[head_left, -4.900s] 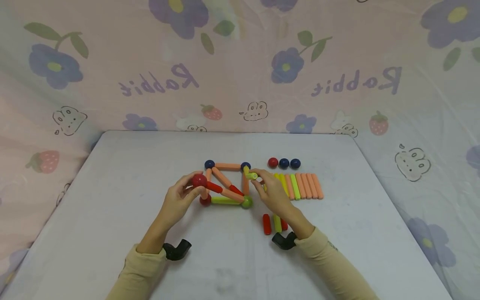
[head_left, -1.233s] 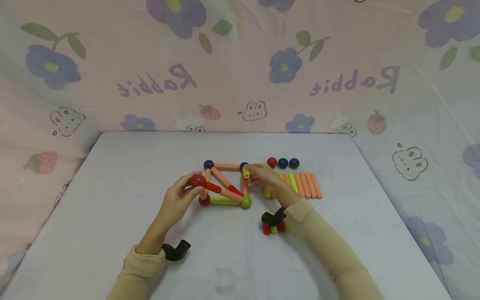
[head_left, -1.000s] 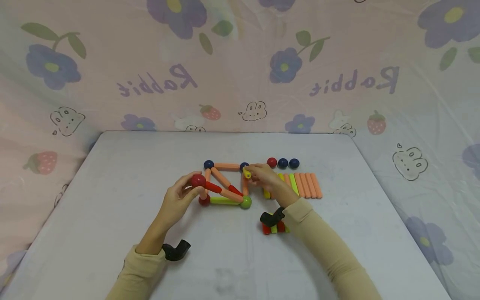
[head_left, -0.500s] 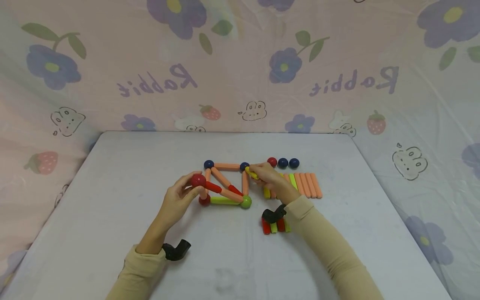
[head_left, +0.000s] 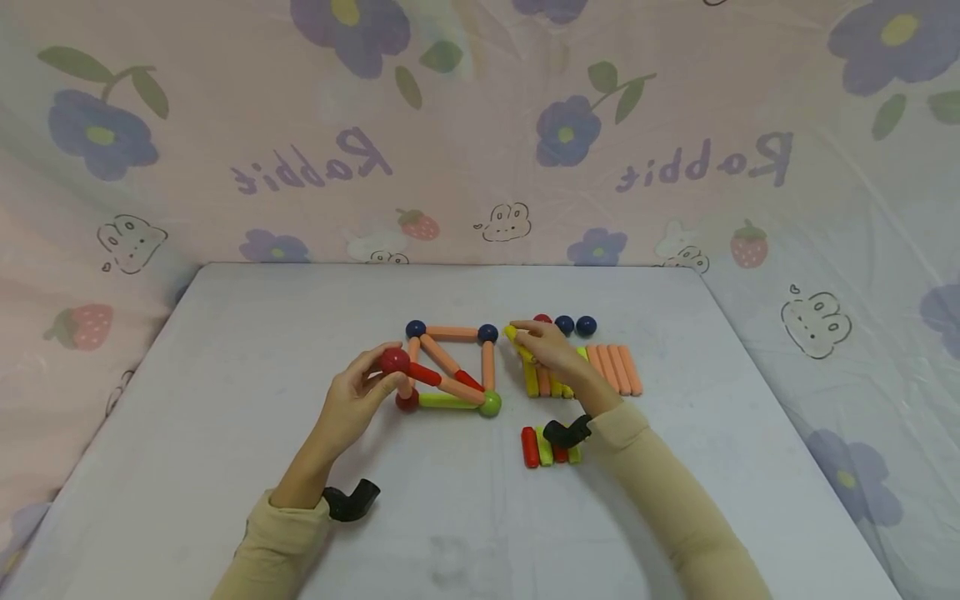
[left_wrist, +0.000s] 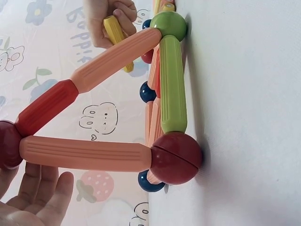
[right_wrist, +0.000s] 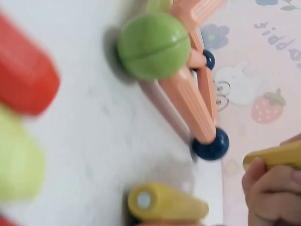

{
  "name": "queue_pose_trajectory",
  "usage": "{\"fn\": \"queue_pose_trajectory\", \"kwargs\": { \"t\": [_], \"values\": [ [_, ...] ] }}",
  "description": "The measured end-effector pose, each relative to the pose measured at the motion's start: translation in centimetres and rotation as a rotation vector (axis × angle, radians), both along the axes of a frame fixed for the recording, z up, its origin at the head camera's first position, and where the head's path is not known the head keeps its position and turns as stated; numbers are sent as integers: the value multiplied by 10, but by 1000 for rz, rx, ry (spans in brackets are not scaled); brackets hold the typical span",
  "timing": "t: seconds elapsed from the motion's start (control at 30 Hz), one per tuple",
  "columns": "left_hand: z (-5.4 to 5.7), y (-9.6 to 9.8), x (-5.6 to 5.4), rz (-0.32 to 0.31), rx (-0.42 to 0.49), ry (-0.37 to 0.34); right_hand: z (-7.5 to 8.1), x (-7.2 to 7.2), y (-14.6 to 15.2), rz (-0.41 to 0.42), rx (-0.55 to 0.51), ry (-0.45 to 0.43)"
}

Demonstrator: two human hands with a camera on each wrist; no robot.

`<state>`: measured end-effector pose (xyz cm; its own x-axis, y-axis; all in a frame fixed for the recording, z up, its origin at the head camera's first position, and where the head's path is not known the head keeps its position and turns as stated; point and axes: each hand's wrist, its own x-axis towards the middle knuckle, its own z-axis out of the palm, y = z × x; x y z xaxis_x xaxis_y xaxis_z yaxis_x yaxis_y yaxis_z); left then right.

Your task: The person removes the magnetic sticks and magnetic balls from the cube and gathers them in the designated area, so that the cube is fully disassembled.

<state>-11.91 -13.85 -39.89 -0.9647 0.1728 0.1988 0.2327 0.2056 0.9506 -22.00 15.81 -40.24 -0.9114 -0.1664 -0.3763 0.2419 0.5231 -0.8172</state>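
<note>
In the head view my left hand (head_left: pixel 352 404) holds up a red ball (head_left: pixel 396 361) on a frame of magnetic rods and balls. From that ball an orange rod (left_wrist: pixel 87 154) runs down to a lower red ball (left_wrist: pixel 176 157), and a red rod (left_wrist: pixel 47 107) joined to an orange one slopes to the green ball (head_left: pixel 490 404). My right hand (head_left: pixel 553 348) pinches a yellow magnetic rod (right_wrist: pixel 275 157), lifted over the left end of the rod row and apart from the frame's back right blue ball (head_left: pixel 487 334).
Several orange, yellow and green rods (head_left: pixel 615 371) lie side by side right of the frame. Behind them sit a red ball (head_left: pixel 542 319) and two blue balls (head_left: pixel 575 325). Short red and green rods (head_left: pixel 530 447) lie nearer the front, partly under the right wrist camera (head_left: pixel 567 432).
The right hand has set a green rod down with the short rods, then drawn the yellow rod off the back right blue ball and moved it right. The left hand keeps its hold.
</note>
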Motion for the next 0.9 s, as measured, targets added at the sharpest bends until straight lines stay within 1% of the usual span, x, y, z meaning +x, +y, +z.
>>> {"fn": "queue_pose_trajectory", "kwargs": {
  "t": [0.07, 0.13, 0.3, 0.47, 0.67, 0.77, 0.9],
  "values": [
    [0, 0, 0, -5, 8, 0, 1, 2, 6, 9, 36, 49],
    [0, 0, 0, -8, 10, 2, 0, 4, 12, -2, 36, 77],
    [0, 0, 0, -9, 12, 5, -1, 9, 27, -33, 21, 103],
    [0, 0, 0, -1, 6, 9, -3, 16, 45, -26, 50, 168],
    [-1, 0, 0, 5, 4, 25, -7, 22, 70, -37, 83, 202],
    [-1, 0, 0, 7, 3, 38, -9, 25, 83, -55, 94, 225],
    [-1, 1, 0, 10, 7, 36, -12, 28, 101, -94, 96, 248]
  ]
}}
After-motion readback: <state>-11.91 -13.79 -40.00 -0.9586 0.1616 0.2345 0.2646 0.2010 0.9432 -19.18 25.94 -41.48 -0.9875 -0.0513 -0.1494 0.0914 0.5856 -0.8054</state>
